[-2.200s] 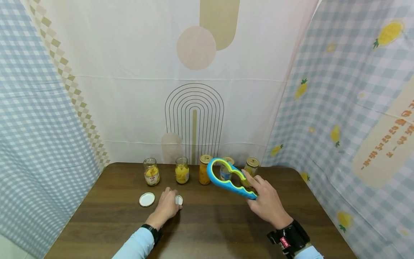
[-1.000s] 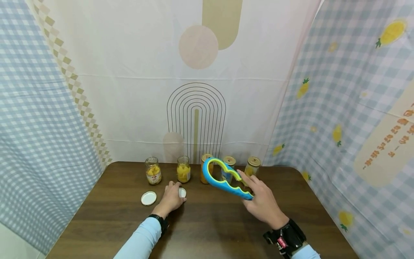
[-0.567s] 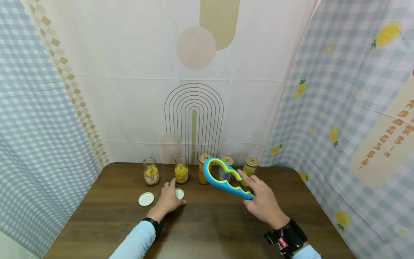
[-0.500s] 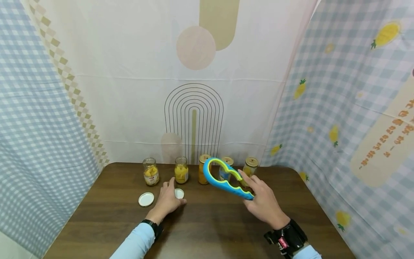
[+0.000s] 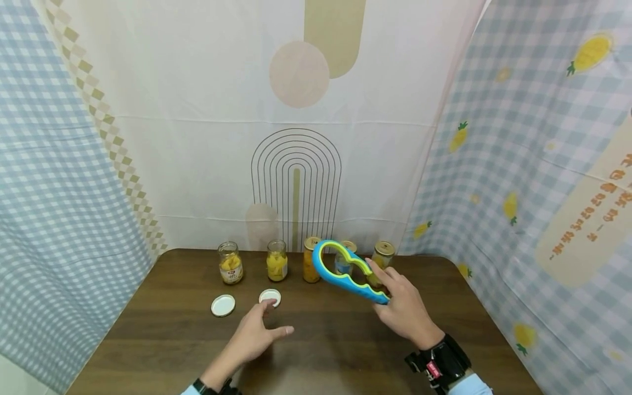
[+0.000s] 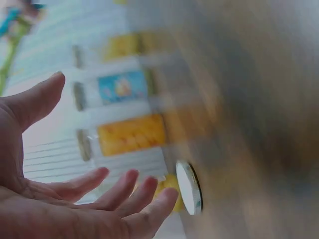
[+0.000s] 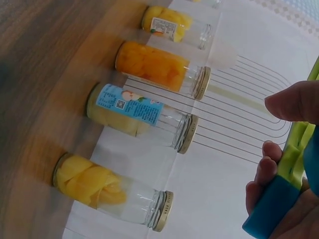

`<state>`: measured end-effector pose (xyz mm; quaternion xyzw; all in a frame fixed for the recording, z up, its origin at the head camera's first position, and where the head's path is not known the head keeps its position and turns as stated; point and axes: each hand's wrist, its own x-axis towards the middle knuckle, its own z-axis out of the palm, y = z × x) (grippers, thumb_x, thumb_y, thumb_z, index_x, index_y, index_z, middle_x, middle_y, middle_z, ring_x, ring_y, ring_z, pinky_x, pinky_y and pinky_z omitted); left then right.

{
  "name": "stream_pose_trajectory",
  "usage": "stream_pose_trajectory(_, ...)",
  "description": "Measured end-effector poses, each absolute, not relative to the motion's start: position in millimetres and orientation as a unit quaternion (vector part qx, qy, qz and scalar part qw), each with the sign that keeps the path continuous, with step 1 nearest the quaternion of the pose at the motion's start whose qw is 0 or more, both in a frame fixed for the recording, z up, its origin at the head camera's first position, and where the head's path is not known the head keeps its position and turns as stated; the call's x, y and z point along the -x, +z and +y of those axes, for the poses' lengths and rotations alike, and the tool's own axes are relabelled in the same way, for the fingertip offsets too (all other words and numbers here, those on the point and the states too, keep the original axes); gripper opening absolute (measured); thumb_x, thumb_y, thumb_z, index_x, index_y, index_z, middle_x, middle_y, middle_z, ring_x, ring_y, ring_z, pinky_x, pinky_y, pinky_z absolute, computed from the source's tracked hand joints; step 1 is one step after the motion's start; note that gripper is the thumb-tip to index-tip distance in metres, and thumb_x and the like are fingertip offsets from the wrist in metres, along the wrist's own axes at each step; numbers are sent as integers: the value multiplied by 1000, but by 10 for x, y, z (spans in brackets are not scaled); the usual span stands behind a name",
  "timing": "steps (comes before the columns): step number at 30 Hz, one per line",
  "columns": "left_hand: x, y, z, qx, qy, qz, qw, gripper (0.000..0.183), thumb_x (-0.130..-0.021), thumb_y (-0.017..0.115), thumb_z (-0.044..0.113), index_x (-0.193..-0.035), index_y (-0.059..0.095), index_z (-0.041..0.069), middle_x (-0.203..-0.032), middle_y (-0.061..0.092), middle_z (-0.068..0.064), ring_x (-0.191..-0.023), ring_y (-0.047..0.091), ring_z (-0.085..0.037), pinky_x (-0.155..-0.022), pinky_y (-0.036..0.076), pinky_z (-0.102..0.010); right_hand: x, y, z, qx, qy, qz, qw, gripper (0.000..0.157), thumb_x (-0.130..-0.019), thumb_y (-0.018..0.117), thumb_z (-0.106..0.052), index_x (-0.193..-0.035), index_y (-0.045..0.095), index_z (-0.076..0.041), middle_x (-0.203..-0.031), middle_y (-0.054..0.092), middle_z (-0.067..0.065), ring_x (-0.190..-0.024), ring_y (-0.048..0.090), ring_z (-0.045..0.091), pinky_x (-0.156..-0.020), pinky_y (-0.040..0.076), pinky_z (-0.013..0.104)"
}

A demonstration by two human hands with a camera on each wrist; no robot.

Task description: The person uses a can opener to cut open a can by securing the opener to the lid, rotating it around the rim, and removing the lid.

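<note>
My right hand (image 5: 406, 308) grips the handles of a blue and lime-green jar opener (image 5: 351, 286), its looped end raised toward the left. In the right wrist view the fingers curl round the handle (image 7: 271, 211). My left hand (image 5: 250, 336) is over the table, thumb spread and fingers loosely extended, holding nothing. Its fingertips overlap a jar lid (image 5: 267, 295) lying white side up; the left wrist view shows this lid (image 6: 188, 186) just past the fingertips. A second white-lined lid (image 5: 223, 305) lies to its left. Behind the lids stand two lidless jars of yellow fruit, a labelled jar (image 5: 231, 270) and another jar (image 5: 277, 267).
Right of these, three jars have gold lids: an orange-fruit jar (image 5: 310, 269), a blue-labelled jar (image 7: 132, 110) and a yellow-fruit jar (image 7: 89, 181). All stand in a row along the back of the brown table (image 5: 316, 351), before a patterned cloth (image 5: 207, 164).
My left hand has let go of the nearer lid, spread its fingers and drawn back toward me; that lid now lies on the table. The right hand with the jar opener has hardly moved.
</note>
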<state>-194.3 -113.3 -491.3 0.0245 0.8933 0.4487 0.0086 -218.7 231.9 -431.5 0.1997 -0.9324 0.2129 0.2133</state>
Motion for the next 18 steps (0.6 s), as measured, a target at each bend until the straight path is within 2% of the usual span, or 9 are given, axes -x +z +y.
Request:
stream_pose_trajectory(7,1641,-4824,-1162,-26,518,854,38,77,-83,93,37,-145,61,4,-142,67,-20,-129,66,-41,-106,55,-61,2181,-4331,2331,-192,209,-936,208,96,-79,83,0,-163,46,-27,-104,64,-1,-79,41,10,-71,32,27)
stream_pose_trajectory(18,1584,-4813,-1171,-25,533,845,28,72,-83,93,34,-142,63,5,-142,67,-18,-132,63,-36,-108,55,-58,2161,-4334,2327,-190,202,-939,202,98,-78,81,0,-164,45,-30,-103,62,-3,-77,38,10,-70,30,29)
